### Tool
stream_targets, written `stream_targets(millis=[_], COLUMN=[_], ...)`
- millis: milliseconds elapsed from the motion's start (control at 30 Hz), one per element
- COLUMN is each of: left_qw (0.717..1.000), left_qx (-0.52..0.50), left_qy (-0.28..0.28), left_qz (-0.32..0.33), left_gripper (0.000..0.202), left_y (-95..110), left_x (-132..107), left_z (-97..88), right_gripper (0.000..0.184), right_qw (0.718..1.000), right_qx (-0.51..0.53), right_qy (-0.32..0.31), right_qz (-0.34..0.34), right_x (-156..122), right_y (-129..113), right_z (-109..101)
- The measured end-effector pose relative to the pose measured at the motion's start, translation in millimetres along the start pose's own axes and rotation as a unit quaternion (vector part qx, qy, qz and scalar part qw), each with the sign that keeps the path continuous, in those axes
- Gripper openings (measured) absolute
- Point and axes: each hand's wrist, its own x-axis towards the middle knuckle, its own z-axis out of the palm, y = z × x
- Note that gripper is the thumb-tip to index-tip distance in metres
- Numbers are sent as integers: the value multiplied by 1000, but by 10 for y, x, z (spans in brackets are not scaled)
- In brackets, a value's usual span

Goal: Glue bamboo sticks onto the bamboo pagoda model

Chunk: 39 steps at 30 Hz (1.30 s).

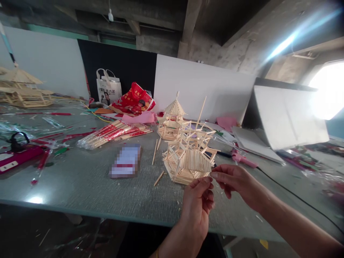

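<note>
A pavilion model of pale wooden sticks [197,160] stands in front of me, with a sloping panel of sticks side by side on its near face. My left hand [198,200] is at its front right corner, thumb and fingers closed in a pinch. Just right of it, my right hand [232,179] pinches close to the panel's lower right edge. The two sets of fingertips almost meet. Whatever lies between them is too small to make out. Behind stands a smaller stick tower with a pointed roof [174,109]. Loose sticks [159,178] lie left of the model.
A phone [125,161] and wrapped stick bundles [107,135] lie to the left, beyond them a pink power strip [23,157]. A pink glue gun [243,158] with a black cable lies at right. Bags [134,100] and another pavilion model [25,87] stand farther back.
</note>
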Motion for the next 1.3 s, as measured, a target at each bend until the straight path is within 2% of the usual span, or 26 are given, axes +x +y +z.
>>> stream_targets(millis=[367,867,1067,1133,1200,1300], left_qw=[1000,1000,1000,999,997,986], left_qx=[-1,4,24,47,66,108], left_qy=[-9,-5,-14,-17,-35,-122], left_qz=[0,-12,-5,6,26,30], left_gripper=[18,18,18,20,22,29], left_y=[-23,-18,58,114,171,198], left_x=[-3,-22,-140,-202,-251,-281], left_z=[-31,-96,-196,-248,-304,-394], right_gripper=[37,32,35,41,45,45], right_qw=[999,992,980,966,951,947], right_qx=[-46,-113,-171,-222,-256,-244], right_qy=[2,26,73,117,165,181], right_qz=[-12,-49,-67,-61,-59,-106], right_x=[15,76,-68,-194,-315,-409], right_y=[63,154,169,261,449,838], right_z=[-38,-37,-203,-261,-235,6])
